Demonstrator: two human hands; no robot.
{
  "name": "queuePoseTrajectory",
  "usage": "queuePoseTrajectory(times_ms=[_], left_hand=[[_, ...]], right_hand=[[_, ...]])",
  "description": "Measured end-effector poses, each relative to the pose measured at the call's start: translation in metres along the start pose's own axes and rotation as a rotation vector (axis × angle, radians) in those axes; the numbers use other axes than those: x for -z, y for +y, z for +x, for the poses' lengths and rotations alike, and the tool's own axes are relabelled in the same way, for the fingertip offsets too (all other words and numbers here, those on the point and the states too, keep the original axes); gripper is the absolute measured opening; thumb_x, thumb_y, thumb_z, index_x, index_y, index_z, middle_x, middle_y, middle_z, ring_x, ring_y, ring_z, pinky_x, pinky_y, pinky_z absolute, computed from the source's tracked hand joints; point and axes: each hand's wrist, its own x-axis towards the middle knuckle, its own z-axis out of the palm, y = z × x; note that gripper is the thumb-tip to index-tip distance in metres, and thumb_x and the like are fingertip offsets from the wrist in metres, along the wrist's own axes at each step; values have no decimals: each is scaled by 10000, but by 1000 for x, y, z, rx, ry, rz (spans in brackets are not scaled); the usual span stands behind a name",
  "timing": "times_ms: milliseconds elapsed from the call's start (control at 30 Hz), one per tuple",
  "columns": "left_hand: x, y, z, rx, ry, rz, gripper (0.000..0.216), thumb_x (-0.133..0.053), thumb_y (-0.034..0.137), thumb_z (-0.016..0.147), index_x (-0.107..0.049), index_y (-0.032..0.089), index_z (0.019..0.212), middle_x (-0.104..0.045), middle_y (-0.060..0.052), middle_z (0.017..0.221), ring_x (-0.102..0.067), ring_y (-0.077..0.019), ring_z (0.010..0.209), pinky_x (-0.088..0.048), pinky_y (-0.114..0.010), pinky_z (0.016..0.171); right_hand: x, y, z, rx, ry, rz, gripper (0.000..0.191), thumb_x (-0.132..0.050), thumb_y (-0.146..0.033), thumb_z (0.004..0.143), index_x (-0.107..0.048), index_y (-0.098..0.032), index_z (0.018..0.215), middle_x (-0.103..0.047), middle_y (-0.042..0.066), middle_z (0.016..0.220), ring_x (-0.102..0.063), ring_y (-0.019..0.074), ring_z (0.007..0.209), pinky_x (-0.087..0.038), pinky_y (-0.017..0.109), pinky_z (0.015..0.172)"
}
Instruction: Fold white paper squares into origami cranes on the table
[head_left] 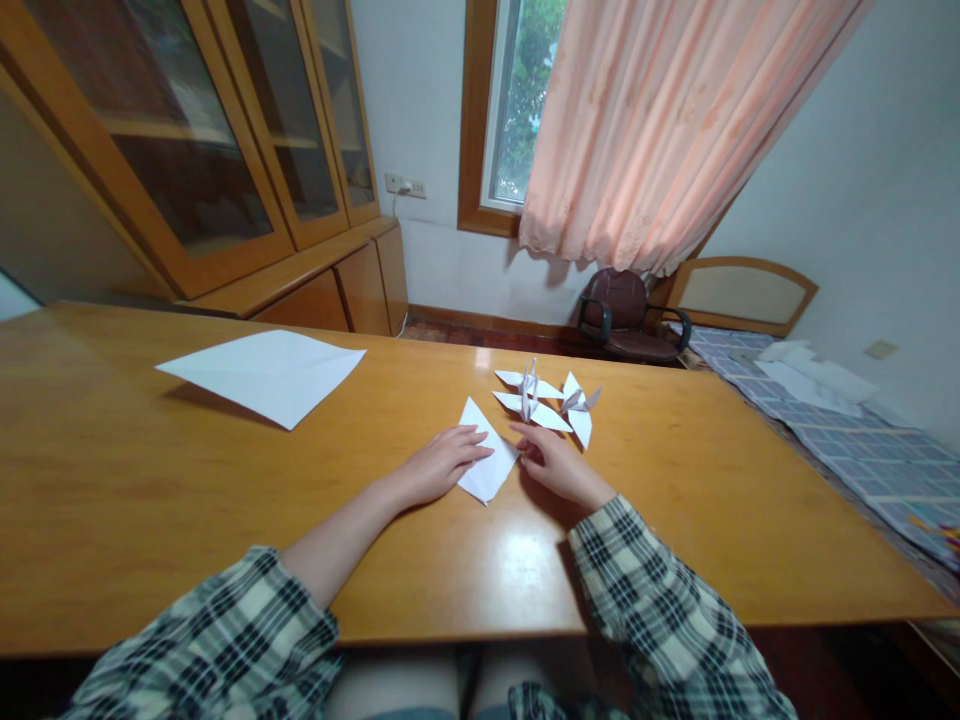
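Note:
A white folded paper (491, 472), roughly diamond-shaped, lies on the wooden table in front of me. My left hand (442, 462) rests flat on its left side, fingers stretched out across it. At the paper's right corner is my right hand (553, 462), its fingers bent and closed on that corner; the exact grip is partly hidden. Just beyond my right hand stand three white paper cranes: one in front (534, 411), one behind it (517, 379) and one to the right (579, 408).
A larger white sheet (262, 372) with creases lies at the table's (300, 490) left, its edges lifted slightly. Past the table's far edge are a glass-door cabinet (300, 235), a brown armchair (619, 310) and a bed (810, 400) with papers on it.

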Motion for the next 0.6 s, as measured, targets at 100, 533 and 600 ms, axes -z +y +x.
queuePoseTrajectory(times_ms=[100, 533, 600], left_hand=[[-1, -3, -1, -8, 18, -68, 346, -442, 239, 937, -637, 274, 1220, -519, -67, 1410, -419, -232, 1339, -291, -460, 1134], [0, -11, -2, -31, -14, -130, 315, -431, 253, 946, -647, 243, 1175, -514, -62, 1414, -408, -215, 1350, -297, -434, 1144], [0, -11, -2, -28, -11, -125, 315, -432, 248, 943, -649, 241, 1171, -515, -63, 1413, -411, -216, 1346, -299, -436, 1143]], right_hand=[[-4, 2, 1, -56, -7, 111, 552, -590, -38, 749, -541, -184, 1279, -627, 75, 1002, -586, 158, 815, -505, 358, 796], [-14, 8, 4, -167, -48, 359, 503, -619, -90, 776, -533, -189, 1261, -665, 82, 1037, -634, 169, 855, -529, 371, 812], [-14, 7, 5, -180, -59, 406, 494, -621, -95, 777, -533, -189, 1254, -664, 81, 1023, -636, 171, 865, -534, 369, 809]])
